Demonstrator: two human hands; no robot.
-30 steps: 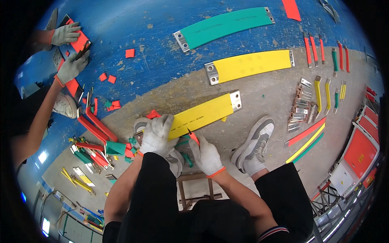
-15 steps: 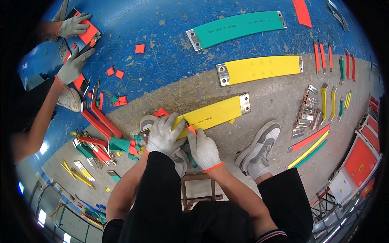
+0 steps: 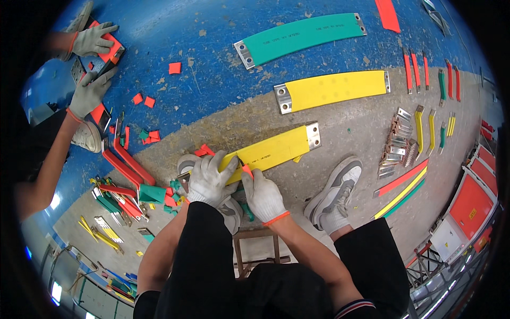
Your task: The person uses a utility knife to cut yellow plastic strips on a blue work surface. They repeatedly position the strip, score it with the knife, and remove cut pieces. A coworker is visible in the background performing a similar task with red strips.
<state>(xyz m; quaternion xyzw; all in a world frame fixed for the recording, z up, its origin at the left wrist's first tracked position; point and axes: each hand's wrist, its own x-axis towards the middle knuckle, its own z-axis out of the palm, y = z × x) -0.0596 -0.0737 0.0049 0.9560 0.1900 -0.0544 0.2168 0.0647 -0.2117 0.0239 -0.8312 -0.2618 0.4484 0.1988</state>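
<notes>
Above one shoe (image 3: pixel 230 215), our left fingers (image 3: pixel 214 162) grip the bar (image 3: pixel 279 151), likely stiff, heavy, best edge-held; our right fingers (image 3: pixel 258 179), a red tool (image 3: pixel 247 170).

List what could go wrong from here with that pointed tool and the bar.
1. The red-handled tool in the right hand points close to the left hand's fingers; a slip might catch the glove.
2. Its tip is at the printed yellow sleeve, so a stray stroke could mark it.
3. The bar crosses the left shoe in view; if the left hand's hold slackens, it might shift.
</notes>
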